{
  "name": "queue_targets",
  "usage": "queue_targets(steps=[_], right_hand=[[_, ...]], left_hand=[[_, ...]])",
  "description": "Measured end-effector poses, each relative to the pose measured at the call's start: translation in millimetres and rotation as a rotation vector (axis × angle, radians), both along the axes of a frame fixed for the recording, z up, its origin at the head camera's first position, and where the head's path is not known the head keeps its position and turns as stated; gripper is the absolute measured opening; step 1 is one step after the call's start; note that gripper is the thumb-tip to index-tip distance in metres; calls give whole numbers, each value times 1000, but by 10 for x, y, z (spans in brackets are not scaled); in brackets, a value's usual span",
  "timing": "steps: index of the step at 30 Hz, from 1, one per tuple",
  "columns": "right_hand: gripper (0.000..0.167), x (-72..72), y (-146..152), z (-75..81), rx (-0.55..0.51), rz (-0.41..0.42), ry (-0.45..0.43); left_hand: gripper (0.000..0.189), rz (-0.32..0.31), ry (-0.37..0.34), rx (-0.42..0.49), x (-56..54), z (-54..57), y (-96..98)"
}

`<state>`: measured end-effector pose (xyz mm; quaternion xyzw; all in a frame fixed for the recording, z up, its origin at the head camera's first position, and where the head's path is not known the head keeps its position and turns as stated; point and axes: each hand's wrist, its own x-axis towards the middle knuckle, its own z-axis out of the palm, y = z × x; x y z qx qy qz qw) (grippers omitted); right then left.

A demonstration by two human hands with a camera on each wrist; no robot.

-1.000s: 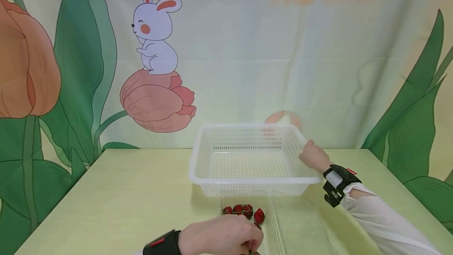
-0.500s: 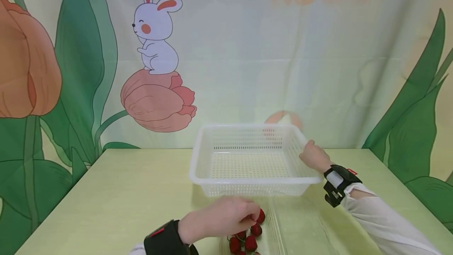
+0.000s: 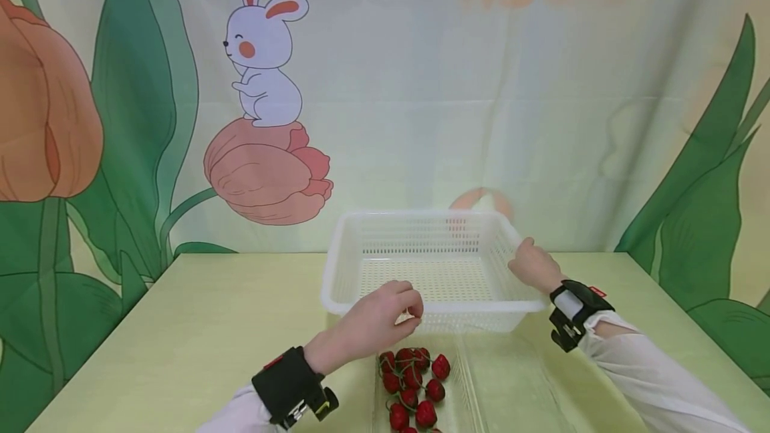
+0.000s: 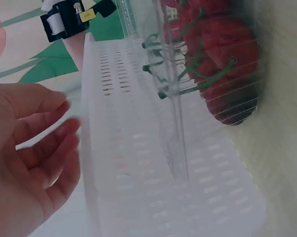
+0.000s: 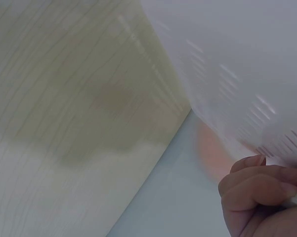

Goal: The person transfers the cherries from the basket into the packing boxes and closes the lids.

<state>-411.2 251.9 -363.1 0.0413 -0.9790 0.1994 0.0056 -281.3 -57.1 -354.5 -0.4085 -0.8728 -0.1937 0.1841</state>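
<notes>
In the head view my left hand hovers just in front of the near rim of a white perforated plastic basket. Its fingers are loosely bent and, in the left wrist view, hold nothing. Below it, red cherries with green stems lie in the left part of a clear plastic box. My right hand grips the basket's right rim; in the right wrist view its fingers curl at the basket edge. No fruit shows in the basket.
The box's flat clear part extends right of the cherries. Both stand on a pale yellow table, whose far edge meets a printed curtain with a rabbit and tulips. Each wrist carries a black strap with a camera.
My left hand has risen from among the cherries and moved forward to the basket's near rim, uncovering the fruit. The right hand and basket stay where they were.
</notes>
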Motion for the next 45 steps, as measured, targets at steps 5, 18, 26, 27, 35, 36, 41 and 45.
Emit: queue_targets(steps=[5, 18, 26, 27, 35, 36, 41, 45], right_hand=[[38, 15, -5, 7, 10, 4, 5], [38, 42, -47, 24, 3, 27, 27], [42, 37, -110, 16, 13, 46, 43], [43, 39, -118, 18, 14, 48, 44], [47, 69, -245, 17, 26, 77, 60], [47, 66, -271, 11, 28, 73, 57], [58, -51, -354, -59, 25, 66, 45], [66, -522, -267, -448, 65, 109, 103]], left_hand=[[11, 52, -6, 41, -104, -62, -19], [46, 250, -279, -77, -173, -126, -92], [48, 273, -172, -85, -176, -185, -140], [47, 275, -153, -90, -178, -194, -150], [49, 305, -98, -106, -196, -248, -268], [49, 311, -97, -105, -195, -251, -287], [49, 340, -83, -102, -180, -257, -386], [50, 366, -71, -101, -158, -255, -472]])
